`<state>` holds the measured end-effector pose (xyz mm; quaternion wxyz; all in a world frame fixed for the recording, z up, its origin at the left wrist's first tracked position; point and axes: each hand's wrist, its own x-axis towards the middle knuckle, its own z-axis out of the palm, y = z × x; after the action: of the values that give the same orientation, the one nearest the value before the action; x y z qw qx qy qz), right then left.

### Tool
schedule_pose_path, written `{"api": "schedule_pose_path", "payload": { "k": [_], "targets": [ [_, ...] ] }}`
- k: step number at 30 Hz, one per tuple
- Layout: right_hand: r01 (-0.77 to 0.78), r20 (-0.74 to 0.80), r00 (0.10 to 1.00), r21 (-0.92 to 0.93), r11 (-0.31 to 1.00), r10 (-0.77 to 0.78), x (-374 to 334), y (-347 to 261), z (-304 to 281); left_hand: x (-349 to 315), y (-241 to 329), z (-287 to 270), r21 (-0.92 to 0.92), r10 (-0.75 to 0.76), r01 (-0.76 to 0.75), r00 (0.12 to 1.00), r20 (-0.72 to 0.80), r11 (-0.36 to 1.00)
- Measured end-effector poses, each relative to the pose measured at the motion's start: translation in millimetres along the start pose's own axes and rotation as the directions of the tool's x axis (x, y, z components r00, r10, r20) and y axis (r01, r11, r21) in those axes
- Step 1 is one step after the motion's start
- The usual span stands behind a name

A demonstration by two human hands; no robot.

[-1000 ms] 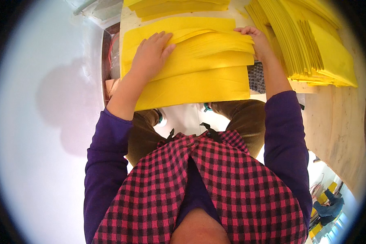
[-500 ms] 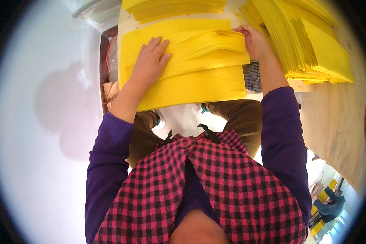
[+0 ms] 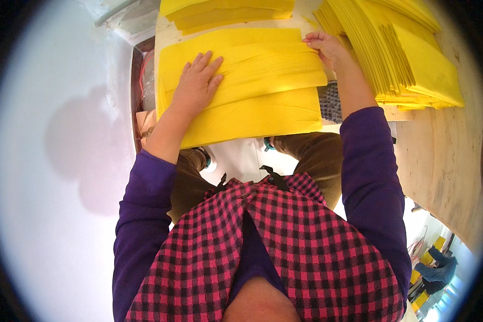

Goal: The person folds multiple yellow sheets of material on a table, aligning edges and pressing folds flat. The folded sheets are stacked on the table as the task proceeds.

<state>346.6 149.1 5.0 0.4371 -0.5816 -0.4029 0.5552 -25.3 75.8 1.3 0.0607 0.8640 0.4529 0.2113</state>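
Observation:
A stack of thin yellow fabric-like sheets [image 3: 263, 107] lies in front of me, its near edge reaching the table's front. My left hand [image 3: 196, 86] rests flat on the left part of the stack, fingers spread. Across the middle, several layered sheets [image 3: 273, 67] lie folded over, with fine ridges along them. At the far right corner of the stack, my right hand [image 3: 327, 48] pinches the sheet edge between thumb and fingertips. Exactly how many layers are in the pinch cannot be made out.
A large pile of folded yellow pieces [image 3: 381, 53] stands at the right on the wooden table [image 3: 440, 155]. Another yellow stack [image 3: 231, 13] lies at the far side. A dark textured mat [image 3: 330, 102] shows beside my right forearm. A white wall [image 3: 48, 214] is at left.
The raised, fanned layers at the right of the stack have come down and lie flatter. My right hand has shifted slightly left; my left hand stays in place.

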Motion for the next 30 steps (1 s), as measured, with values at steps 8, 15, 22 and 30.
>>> {"api": "schedule_pose_path", "payload": {
  "k": [8,15,22,30],
  "targets": [
    [0.084,-0.03,0.995,-0.218,0.972,-0.093,-10.1,-3.1,6.4,-0.4,-1.4,-1.3,-0.053,0.004,-0.005,1.0,-0.017,0.999],
    [0.093,-0.02,0.995,-0.256,0.962,-0.102,-9.8,-3.0,7.0,4.7,-2.2,-6.6,-0.032,-0.006,0.006,1.0,-0.013,0.999],
    [0.03,-0.094,0.993,-0.351,0.936,-0.067,-26.2,-8.6,21.0,-3.8,-4.3,2.0,-0.078,-0.015,0.015,1.0,0.004,0.997],
    [0.154,-0.076,0.951,-0.728,0.668,-0.301,-39.6,-33.2,44.2,-2.9,-4.9,-0.9,-0.057,0.001,-0.003,1.0,-0.024,0.998]
  ]
}}
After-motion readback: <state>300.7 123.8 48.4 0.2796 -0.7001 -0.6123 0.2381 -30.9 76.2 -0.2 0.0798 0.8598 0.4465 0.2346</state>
